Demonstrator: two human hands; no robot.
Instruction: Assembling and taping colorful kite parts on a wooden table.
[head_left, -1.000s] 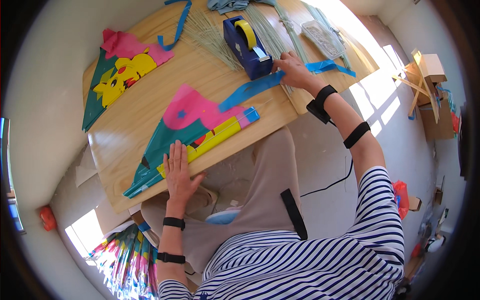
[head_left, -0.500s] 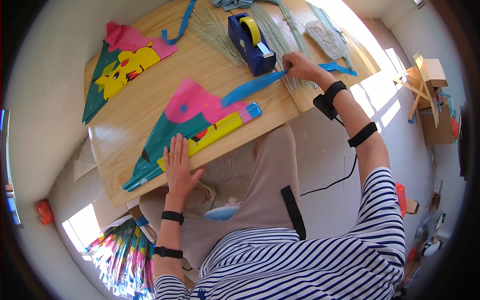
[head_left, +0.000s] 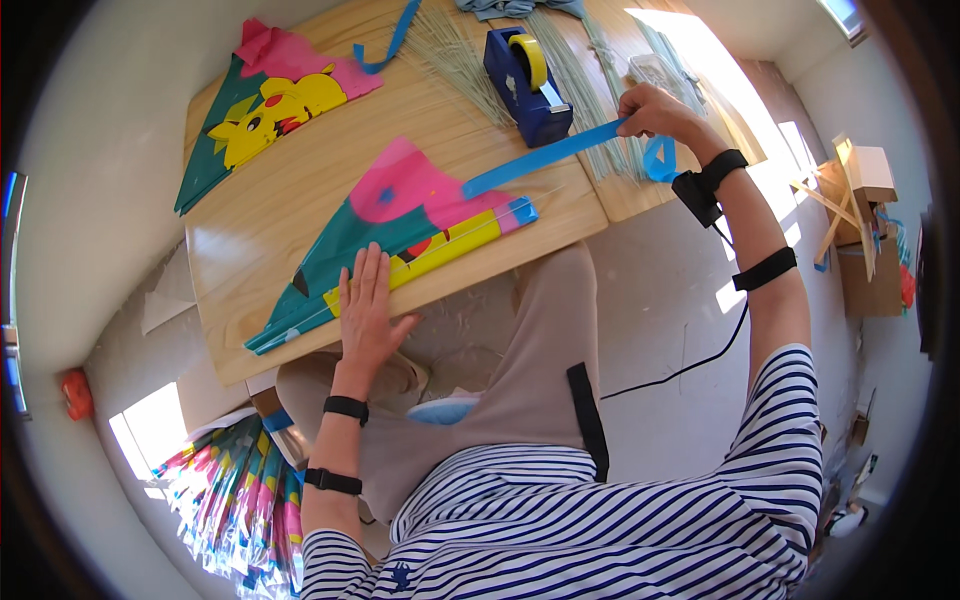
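A folded kite point(head_left: 378, 205) of thin pink, green and yellow sheet lies near the table's front edge. My left hand point(head_left: 368, 312) rests flat on its yellow lower edge, fingers stretched out. Along that edge runs a thin pale rod point(head_left: 462, 232), with blue tape point(head_left: 523, 209) at its right end. My right hand point(head_left: 655, 113) pinches a long blue ribbon point(head_left: 545, 160), held taut toward the kite's pink corner. The ribbon's other end loops down below that hand. Whether its left tip is fixed to the kite, I cannot tell.
A blue tape dispenser point(head_left: 530, 90) with a yellow roll stands behind the ribbon. Bundles of thin rods point(head_left: 450, 65) and a clear container point(head_left: 652, 70) lie farther back. Another kite point(head_left: 275, 110) lies at the far left. Several colourful kites point(head_left: 235, 500) hang in a bunch at lower left.
My right hand has moved right and slightly up, drawing the blue ribbon straighter and flatter. My left hand stays flat on the kite. The view has shifted a little.
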